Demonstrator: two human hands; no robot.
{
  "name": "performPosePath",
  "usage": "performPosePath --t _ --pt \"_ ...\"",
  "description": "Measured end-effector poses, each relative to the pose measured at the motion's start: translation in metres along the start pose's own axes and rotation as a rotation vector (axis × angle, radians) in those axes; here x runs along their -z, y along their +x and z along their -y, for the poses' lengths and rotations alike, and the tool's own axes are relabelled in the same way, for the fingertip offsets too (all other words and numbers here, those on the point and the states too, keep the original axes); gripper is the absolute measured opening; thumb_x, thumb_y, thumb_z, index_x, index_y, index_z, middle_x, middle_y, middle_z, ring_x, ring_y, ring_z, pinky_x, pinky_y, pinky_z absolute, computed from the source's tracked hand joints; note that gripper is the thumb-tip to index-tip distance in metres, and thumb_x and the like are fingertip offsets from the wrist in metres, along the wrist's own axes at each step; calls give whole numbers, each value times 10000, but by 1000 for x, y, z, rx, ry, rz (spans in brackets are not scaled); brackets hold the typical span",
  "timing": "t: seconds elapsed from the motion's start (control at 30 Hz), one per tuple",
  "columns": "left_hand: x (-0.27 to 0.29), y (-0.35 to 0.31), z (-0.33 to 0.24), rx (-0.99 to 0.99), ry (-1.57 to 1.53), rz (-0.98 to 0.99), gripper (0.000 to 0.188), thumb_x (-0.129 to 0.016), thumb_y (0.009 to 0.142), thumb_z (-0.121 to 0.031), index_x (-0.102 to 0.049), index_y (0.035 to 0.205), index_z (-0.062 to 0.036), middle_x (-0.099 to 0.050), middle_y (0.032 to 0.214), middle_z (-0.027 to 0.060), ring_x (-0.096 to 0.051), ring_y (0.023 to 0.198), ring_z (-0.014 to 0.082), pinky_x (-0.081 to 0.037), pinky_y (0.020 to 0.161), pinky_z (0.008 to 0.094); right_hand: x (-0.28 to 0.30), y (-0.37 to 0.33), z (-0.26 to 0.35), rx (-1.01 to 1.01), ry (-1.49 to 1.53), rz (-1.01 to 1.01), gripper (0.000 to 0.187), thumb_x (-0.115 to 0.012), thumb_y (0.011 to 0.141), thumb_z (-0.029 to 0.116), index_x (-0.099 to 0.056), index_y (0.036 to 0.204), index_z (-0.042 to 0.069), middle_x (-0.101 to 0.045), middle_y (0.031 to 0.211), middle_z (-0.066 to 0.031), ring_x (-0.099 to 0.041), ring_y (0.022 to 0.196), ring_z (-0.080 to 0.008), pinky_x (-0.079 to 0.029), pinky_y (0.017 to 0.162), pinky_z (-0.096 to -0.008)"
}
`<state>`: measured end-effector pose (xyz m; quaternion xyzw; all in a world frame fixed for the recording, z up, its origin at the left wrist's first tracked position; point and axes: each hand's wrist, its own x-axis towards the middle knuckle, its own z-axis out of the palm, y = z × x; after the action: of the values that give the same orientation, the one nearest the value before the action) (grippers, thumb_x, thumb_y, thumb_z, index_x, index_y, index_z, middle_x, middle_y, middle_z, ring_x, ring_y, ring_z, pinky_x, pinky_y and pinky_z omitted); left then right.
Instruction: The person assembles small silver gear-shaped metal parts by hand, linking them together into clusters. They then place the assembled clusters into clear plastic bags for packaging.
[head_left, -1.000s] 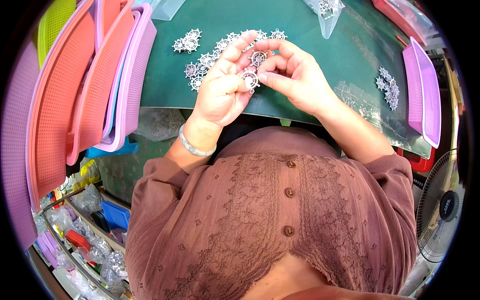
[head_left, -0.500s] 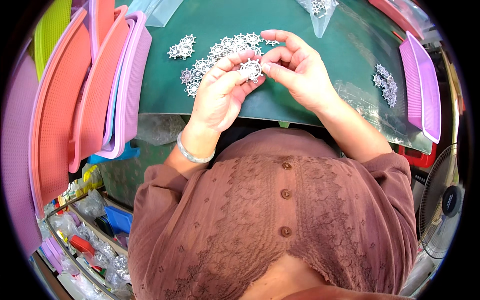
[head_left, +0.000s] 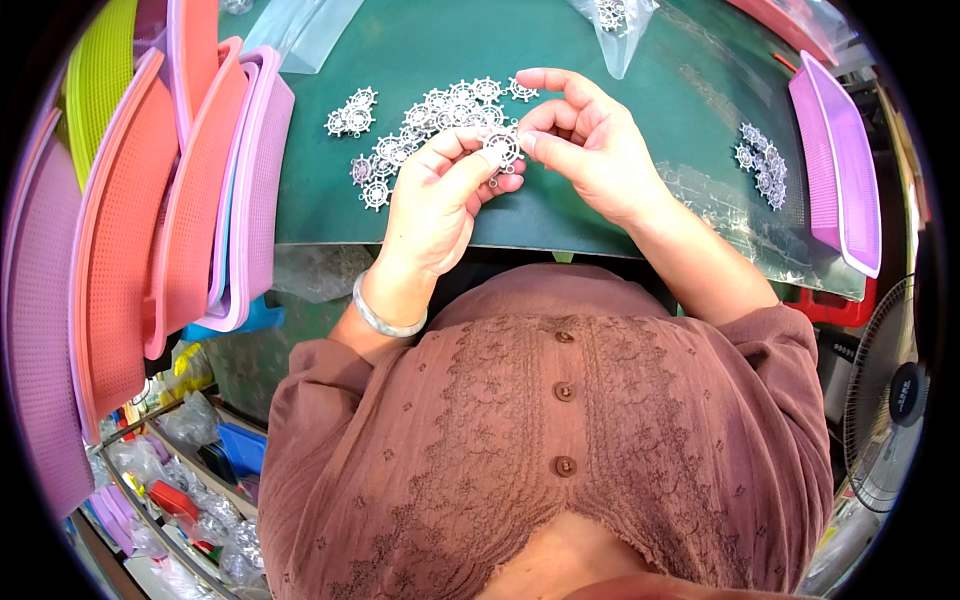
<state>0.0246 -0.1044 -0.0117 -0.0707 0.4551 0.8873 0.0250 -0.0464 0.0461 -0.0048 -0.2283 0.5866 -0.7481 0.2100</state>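
thumb and fingers of our left hand are closed on a silver ship's-wheel charm, a little above the middle of the frame, the thumb lying on its face and the fingers curled behind and beneath. small metal loops show just below that charm, and we cannot tell whether they belong to a second one. our right hand comes in from the right: its thumb tip and a bent finger are close together by the charm's right edge, while another finger stretches out, apart from them, toward the top of the frame. whether those fingertips grip the rim, we cannot tell.

beyond our hands, a loose pile of silver charms spreads over the green tabletop, from upper centre down toward the left hand. a small cluster lies to the left of that pile, and a second cluster lies at the right of the frame, near a lilac basket. at the top edge, right of centre, we see a clear bag with more charms inside; toward the upper left is some pale blue plastic. coral, lilac and lime baskets stand close together along the left side. we wear a pale bracelet on the left wrist and a brown buttoned top, which fills the lower middle. a fan stands at the lower right.
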Motion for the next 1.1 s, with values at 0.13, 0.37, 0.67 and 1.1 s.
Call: performPosePath --t 0.13,0.37,0.67,1.1 --pt "-3 1 2 1 30 -33 115 -529 846 -53 -563 942 2 -593 895 73 -590 765 149 -497 672 260 3 -1 0 -11 23 -12 407 -566 779 -10 -421 1158 -36 -573 774 -39 -546 722 -88 -440 699 -216" --pt "-5 2 3 70 41 -53 145 -523 848 -57 -559 973 6 -596 874 74 -585 696 149 -485 601 253 10 -3 -5 -25 23 -33 404 -573 777 -6 -433 1156 -24 -569 777 -27 -526 733 -71 -430 708 -209" --pt "-6 6 7 58 -1 -54 187 -474 875 -86 -548 1013 17 -598 882 93 -578 691 167 -472 578 269 16 -2 -9 -24 38 -30 398 -569 782 -1 -436 1157 -20 -568 782 -23 -525 741 -70 -430 711 -208" --pt "-5 10 7 64 -14 -53 179 -478 877 -82 -553 1002 23 -595 888 100 -586 676 177 -485 572 277 16 -3 -7 -16 43 -32 394 -558 789 -6 -429 1161 -25 -565 786 -29 -525 741 -72 -431 703 -209"
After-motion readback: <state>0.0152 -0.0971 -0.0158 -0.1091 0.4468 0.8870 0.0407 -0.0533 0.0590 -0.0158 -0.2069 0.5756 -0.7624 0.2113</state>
